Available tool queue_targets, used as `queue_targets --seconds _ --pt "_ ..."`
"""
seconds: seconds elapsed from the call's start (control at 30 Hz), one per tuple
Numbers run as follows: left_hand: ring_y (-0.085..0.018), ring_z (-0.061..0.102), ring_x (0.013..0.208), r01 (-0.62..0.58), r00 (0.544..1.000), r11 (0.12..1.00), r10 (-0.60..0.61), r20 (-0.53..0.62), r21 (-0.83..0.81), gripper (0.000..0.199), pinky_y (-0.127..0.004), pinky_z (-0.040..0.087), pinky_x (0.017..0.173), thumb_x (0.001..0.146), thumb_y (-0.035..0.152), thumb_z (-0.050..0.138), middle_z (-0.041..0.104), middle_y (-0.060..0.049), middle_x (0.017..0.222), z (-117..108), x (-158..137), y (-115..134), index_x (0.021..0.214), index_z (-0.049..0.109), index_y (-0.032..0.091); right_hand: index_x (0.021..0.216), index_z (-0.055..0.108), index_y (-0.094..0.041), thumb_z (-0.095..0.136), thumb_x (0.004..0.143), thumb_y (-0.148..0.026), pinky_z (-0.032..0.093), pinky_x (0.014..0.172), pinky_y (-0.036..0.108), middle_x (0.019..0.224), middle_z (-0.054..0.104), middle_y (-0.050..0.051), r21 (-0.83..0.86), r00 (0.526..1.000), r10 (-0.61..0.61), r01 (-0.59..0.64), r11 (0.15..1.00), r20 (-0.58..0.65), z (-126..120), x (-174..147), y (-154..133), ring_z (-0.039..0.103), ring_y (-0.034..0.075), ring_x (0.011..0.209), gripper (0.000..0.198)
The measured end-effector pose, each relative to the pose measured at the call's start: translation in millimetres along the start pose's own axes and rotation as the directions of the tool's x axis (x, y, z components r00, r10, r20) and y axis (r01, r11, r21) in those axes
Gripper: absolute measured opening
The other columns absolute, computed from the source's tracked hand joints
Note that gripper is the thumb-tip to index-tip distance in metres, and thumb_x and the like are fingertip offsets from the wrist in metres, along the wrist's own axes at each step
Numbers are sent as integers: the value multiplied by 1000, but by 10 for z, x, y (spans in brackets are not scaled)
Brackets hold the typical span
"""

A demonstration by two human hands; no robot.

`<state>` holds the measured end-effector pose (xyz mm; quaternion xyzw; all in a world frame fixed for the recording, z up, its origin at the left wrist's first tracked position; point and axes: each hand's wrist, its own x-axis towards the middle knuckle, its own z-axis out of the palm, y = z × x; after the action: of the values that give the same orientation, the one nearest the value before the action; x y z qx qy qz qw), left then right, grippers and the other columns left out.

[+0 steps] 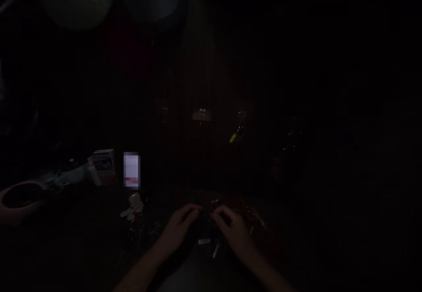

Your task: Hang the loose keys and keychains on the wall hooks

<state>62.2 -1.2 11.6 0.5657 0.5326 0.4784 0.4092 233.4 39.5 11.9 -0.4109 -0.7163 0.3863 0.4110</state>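
Note:
The scene is very dark. My left hand (183, 219) and my right hand (231, 221) face each other low in the middle, fingertips pinched closed. Between them glints a small piece of metal (207, 216) that looks like a key ring; its details are lost in the dark. Just below are a pale key-like piece (204, 241) and a second one (216, 251); whether they hang from the ring or lie beneath it I cannot tell. Behind my right hand lie thin reddish items and a small shiny piece (215, 201).
A heap of keys and pale fobs (135, 203) lies left of my hands, before a lit, blurred screen (132, 169). Farther left are a box (104, 167) and a round rim (20, 208). Wall hooks are behind; one holds a yellow tag (233, 138).

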Motion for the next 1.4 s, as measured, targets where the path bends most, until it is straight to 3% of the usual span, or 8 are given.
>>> queue_targets --seconds 0.13,0.33,0.53,0.7,0.83,1.03,1.4 --pt "-20 57 102 -5 997 1000 7 77 -23 29 -29 39 92 83 37 49 67 -2 104 51 -27 -10 102 66 22 70 58 -21 50 80 -37 44 63 23 68 60 0 -29 998 -40 39 999 -39 12 -25 -3 56 16 70 21" --pt "-17 55 86 -32 994 999 32 101 -3 20 -27 41 80 76 32 59 63 0 88 71 -41 -29 91 62 19 69 58 -20 50 80 -35 45 66 23 68 60 -1 -63 982 -151 145 987 -112 20 -15 -7 57 15 69 20" --pt "-12 52 74 20 984 982 14 175 -187 26 -23 39 69 71 26 64 55 3 75 95 -36 -75 94 55 20 67 59 -21 51 78 -34 46 62 23 65 62 0 -112 967 -184 167 980 -174 -30 -8 -138 59 16 65 19" --pt "-13 53 72 25 992 988 -6 124 -154 23 -24 40 68 71 29 64 57 3 72 79 -31 -52 91 58 20 68 61 -22 53 78 -36 47 66 23 68 65 0 -188 956 -172 128 974 -239 -156 12 -236 61 17 68 19" --pt "-14 55 72 18 998 993 -10 67 -115 24 -24 41 68 71 34 64 60 2 70 63 -10 -66 89 59 19 72 61 -21 52 79 -40 46 61 21 68 64 -1 -146 956 -127 90 985 -263 -266 85 -167 60 15 66 23" --pt "-18 60 81 -18 998 997 23 56 -76 27 -26 44 74 75 39 59 66 -2 82 73 7 -125 93 59 19 71 60 -19 54 77 -45 44 54 21 63 58 -1 -27 944 -113 110 994 -309 -434 245 -193 55 14 58 27" --pt "-20 57 106 -127 982 970 94 161 209 29 -28 42 93 85 38 47 65 -2 113 41 -61 -194 108 59 27 73 59 -20 53 79 -41 40 54 22 55 50 -4 -69 868 -238 231 970 -437 -798 628 -677 49 12 54 23"
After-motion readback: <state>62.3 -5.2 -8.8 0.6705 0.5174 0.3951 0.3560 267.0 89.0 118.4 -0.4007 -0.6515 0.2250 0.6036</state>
